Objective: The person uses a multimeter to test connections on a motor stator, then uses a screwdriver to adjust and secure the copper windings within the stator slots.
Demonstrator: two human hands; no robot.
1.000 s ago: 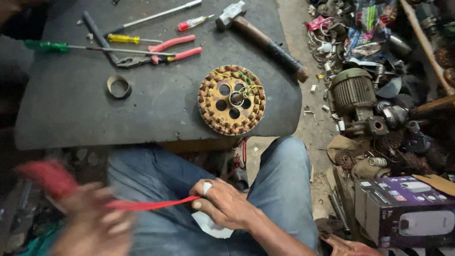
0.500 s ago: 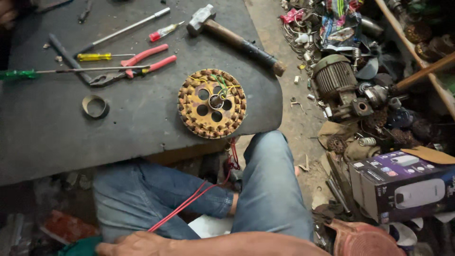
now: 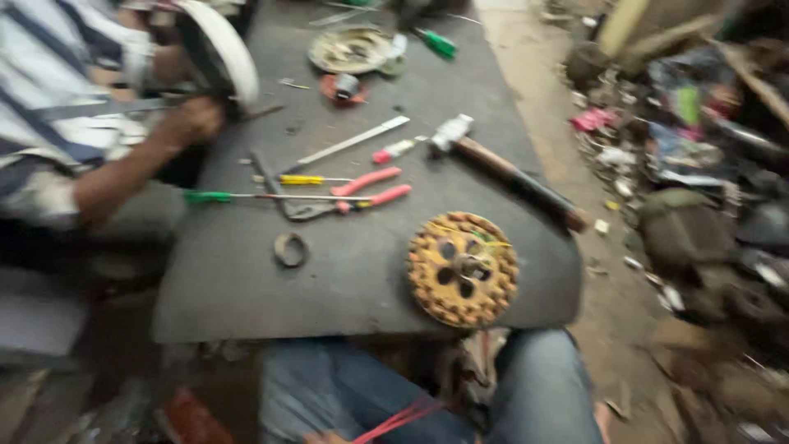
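A sliver of my right hand (image 3: 322, 438) shows at the bottom edge, at the end of some red wires (image 3: 403, 418) that run up across my jeans (image 3: 542, 393). Whether it grips them is hidden. My left hand is out of view. A rusty yellow round motor core (image 3: 464, 270) with holes lies on the near edge of the dark table (image 3: 345, 296), just beyond my knees. The whole view is blurred.
On the table lie a hammer (image 3: 509, 173), red-handled pliers (image 3: 371, 189), a green-handled screwdriver (image 3: 205, 197), a yellow-handled one (image 3: 302, 179) and a metal ring (image 3: 290, 249). Another person's hand (image 3: 191, 119) works at the far left. A scrap heap (image 3: 699, 164) fills the right.
The view has swung up and left, bringing in the far table and another person. My arm and the red wires have dropped to the bottom edge.
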